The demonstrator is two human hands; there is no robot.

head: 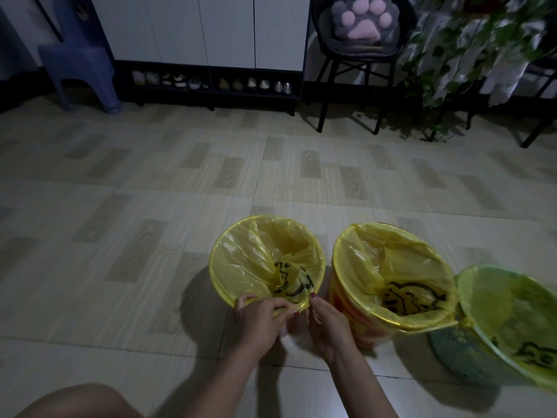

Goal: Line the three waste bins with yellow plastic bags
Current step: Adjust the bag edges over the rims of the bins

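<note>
Three waste bins stand in a row on the tiled floor, each with a yellow plastic bag folded over its rim. The left bin (223, 267) holds a yellow bag (250, 257) with black print at the bottom. My left hand (262, 318) pinches the bag's edge at the near rim. My right hand (325, 321) grips the same edge just beside it. The middle bin (346, 312) is orange-red, its bag (376, 267) spread open. The right bin (452, 354) is green and cut off by the frame edge, lined with its own bag (506, 309).
A white shoe cabinet (211, 40) with shoes underneath lines the far wall. A blue plastic stool (81, 64) stands at the far left. A black chair (361, 49) with a paw cushion and a leafy plant (446, 61) stand at the far right. My bare knee (78, 399) shows bottom left.
</note>
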